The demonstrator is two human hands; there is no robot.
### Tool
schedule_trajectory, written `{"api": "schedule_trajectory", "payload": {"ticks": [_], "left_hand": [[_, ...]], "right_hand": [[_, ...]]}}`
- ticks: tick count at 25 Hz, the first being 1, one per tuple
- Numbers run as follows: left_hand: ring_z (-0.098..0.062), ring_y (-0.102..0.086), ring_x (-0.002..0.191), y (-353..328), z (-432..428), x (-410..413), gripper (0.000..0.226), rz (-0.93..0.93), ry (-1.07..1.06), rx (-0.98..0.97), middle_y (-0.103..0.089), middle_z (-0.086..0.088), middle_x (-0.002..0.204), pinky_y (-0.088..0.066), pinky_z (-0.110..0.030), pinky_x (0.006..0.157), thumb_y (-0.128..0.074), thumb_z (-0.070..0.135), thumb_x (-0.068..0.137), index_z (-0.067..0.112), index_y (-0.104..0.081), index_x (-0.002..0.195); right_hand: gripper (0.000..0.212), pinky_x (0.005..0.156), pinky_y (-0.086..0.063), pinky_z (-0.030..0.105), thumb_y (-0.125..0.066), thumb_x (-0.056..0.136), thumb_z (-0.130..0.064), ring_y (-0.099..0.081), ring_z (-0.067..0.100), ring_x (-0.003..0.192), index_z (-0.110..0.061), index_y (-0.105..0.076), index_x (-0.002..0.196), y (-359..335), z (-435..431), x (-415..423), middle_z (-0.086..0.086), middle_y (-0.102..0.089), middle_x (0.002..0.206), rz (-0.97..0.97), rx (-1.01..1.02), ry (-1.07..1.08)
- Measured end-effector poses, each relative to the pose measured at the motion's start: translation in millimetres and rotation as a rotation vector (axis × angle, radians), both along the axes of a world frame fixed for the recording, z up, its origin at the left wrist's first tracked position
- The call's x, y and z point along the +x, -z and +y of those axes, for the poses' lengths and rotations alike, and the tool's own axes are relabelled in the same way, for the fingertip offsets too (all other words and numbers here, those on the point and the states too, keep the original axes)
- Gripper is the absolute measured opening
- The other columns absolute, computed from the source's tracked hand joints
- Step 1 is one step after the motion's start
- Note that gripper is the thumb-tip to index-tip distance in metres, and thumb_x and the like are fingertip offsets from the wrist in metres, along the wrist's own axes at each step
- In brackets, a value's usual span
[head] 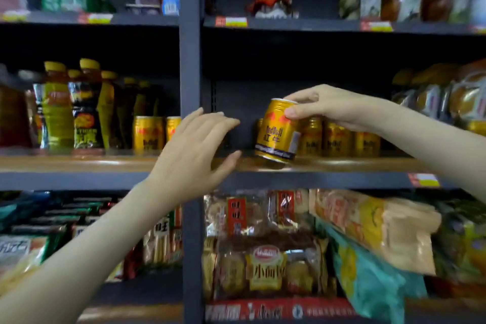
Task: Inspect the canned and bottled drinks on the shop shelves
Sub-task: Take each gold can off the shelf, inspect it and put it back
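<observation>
My right hand (pixel 326 108) grips the top of a gold energy-drink can (pixel 276 134), which is tilted, its base at the front of the wooden middle shelf (pixel 342 163). Behind it stands a row of the same gold cans (pixel 339 139). My left hand (pixel 200 150) hovers with spread fingers in front of the grey upright post (pixel 190 60), just left of the tilted can, holding nothing. More gold cans (pixel 148 133) and yellow-capped bottles (pixel 56 105) stand on the left section of that shelf.
The lower shelf holds packaged snacks and biscuits (pixel 265 268), with a large orange bag (pixel 373 229) leaning out at the right. The top shelf carries boxes and wrapped goods (pixel 273 2). Wrapped bread packs (pixel 452 97) sit at the far right of the middle shelf.
</observation>
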State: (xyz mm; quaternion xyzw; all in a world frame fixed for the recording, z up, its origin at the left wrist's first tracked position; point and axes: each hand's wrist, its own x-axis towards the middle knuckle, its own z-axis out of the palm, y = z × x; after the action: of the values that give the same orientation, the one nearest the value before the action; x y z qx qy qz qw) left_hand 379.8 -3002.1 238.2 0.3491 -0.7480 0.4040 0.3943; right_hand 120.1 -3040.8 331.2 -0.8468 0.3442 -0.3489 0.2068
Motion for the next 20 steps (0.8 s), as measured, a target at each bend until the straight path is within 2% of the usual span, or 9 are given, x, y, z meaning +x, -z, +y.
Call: {"api": "schedule_trajectory", "payload": {"ticks": [2, 3, 5, 8, 11, 14, 18, 20], "left_hand": [[-0.027, -0.048, 0.131, -7, -21, 9, 0.057, -0.148, -0.123, -0.064, -0.059, -0.011, 0.132, -0.022, -0.044, 0.117, -0.046, 0.043, 0.092, 0.004, -0.053, 0.133], [-0.027, -0.048, 0.131, -8, -29, 11, 0.057, -0.214, -0.176, -0.075, -0.060, -0.011, 0.132, -0.020, -0.047, 0.117, -0.046, 0.044, 0.092, 0.005, -0.055, 0.132], [-0.024, -0.054, 0.126, -8, -37, 15, 0.049, -0.301, -0.218, -0.115, -0.065, -0.007, 0.125, -0.021, -0.051, 0.116, -0.047, 0.044, 0.092, 0.010, -0.064, 0.123], [-0.022, -0.059, 0.117, -9, -38, 18, 0.035, -0.308, -0.179, -0.161, -0.071, -0.002, 0.110, -0.022, -0.050, 0.116, -0.050, 0.036, 0.092, 0.014, -0.072, 0.108], [-0.020, -0.058, 0.114, -8, -40, 21, 0.030, -0.315, -0.167, -0.169, -0.072, 0.000, 0.105, -0.022, -0.050, 0.116, -0.050, 0.033, 0.092, 0.017, -0.074, 0.100], [-0.018, -0.057, 0.114, -8, -40, 21, 0.029, -0.320, -0.160, -0.149, -0.072, 0.002, 0.104, -0.022, -0.051, 0.116, -0.049, 0.032, 0.093, 0.019, -0.074, 0.099], [-0.017, -0.057, 0.115, -8, -42, 22, 0.029, -0.331, -0.182, -0.159, -0.071, 0.002, 0.105, -0.020, -0.050, 0.117, -0.048, 0.031, 0.093, 0.020, -0.074, 0.099], [-0.017, -0.055, 0.116, -9, -43, 21, 0.029, -0.324, -0.173, -0.167, -0.071, 0.002, 0.107, -0.020, -0.049, 0.117, -0.049, 0.031, 0.093, 0.019, -0.074, 0.099]], "right_hand": [[0.061, 0.099, -0.045, 0.040, -0.067, 0.068, -0.036, -0.064, 0.024, 0.096, 0.005, -0.063, 0.113, -16, -19, -6, 0.015, -0.069, 0.103, -0.006, 0.048, 0.014], [0.060, 0.096, -0.046, 0.039, -0.066, 0.069, -0.036, -0.064, 0.023, 0.095, 0.005, -0.064, 0.112, -21, -28, -5, 0.014, -0.069, 0.102, -0.010, 0.054, 0.003], [0.048, 0.090, -0.048, 0.030, -0.066, 0.069, -0.038, -0.064, 0.019, 0.097, -0.007, -0.068, 0.106, -28, -47, -1, 0.007, -0.071, 0.102, 0.020, 0.034, -0.004], [0.037, 0.077, -0.045, 0.016, -0.070, 0.077, -0.037, -0.060, 0.010, 0.101, -0.022, -0.065, 0.110, -38, -79, 10, -0.005, -0.067, 0.105, 0.237, -0.034, 0.068], [0.052, 0.083, -0.038, 0.021, -0.073, 0.079, -0.043, -0.053, 0.008, 0.105, -0.023, -0.059, 0.124, -41, -116, 24, -0.011, -0.059, 0.110, 0.520, -0.136, 0.186], [0.061, 0.092, -0.037, 0.025, -0.074, 0.076, -0.048, -0.049, 0.009, 0.107, -0.020, -0.057, 0.128, -40, -144, 31, -0.008, -0.057, 0.120, 0.678, -0.186, 0.254], [0.060, 0.089, -0.038, 0.023, -0.066, 0.079, -0.057, -0.051, 0.007, 0.102, -0.018, -0.061, 0.124, -41, -166, 33, -0.007, -0.060, 0.119, 0.877, -0.240, 0.322], [0.065, 0.087, -0.041, 0.023, -0.063, 0.080, -0.060, -0.052, 0.009, 0.103, -0.019, -0.057, 0.129, -41, -167, 35, -0.004, -0.059, 0.124, 0.938, -0.319, 0.348]]}}
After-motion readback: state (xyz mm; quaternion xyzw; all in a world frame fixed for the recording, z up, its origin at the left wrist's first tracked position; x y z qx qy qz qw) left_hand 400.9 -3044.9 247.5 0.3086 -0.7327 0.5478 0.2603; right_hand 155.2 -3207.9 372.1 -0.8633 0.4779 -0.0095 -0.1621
